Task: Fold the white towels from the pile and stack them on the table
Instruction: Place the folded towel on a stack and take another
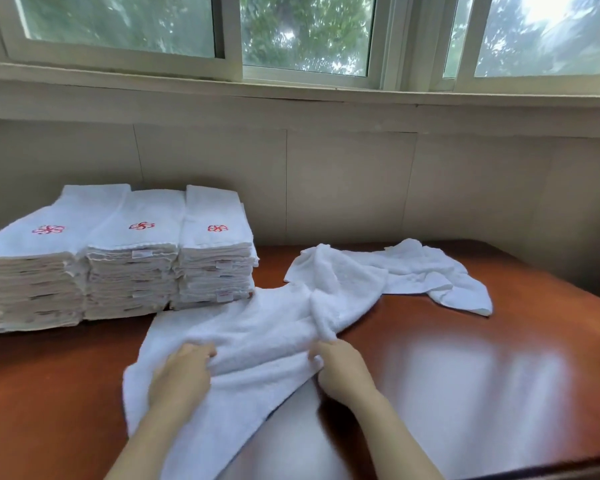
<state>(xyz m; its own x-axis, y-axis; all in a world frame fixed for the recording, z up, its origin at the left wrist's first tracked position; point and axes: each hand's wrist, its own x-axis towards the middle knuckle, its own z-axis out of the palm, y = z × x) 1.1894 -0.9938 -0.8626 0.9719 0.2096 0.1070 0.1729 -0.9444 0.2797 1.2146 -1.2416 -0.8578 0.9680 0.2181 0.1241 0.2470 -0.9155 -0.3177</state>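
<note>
**At tabletop centre: towel in hand, not yet folded**

On the red-brown tabletop (465, 358) a rumpled white towel (264, 323) is spread. Cloth is clutched by left grip (184, 372) and pinched by right grip (343, 372). A 2nd loose towel (426, 271) is noted behind, touching the 1st. Three folded stacks (118, 265) w/ red emblems are set far left.

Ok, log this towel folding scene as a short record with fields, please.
surface: glossy brown wooden table
done: three stacks of folded white towels with red emblems, far left, side by side
in work: unfolded white terry towel, spread in front
left hand: grips its near part
right hand: pinches its near edge
waiting: crumpled white towel, far right
</note>
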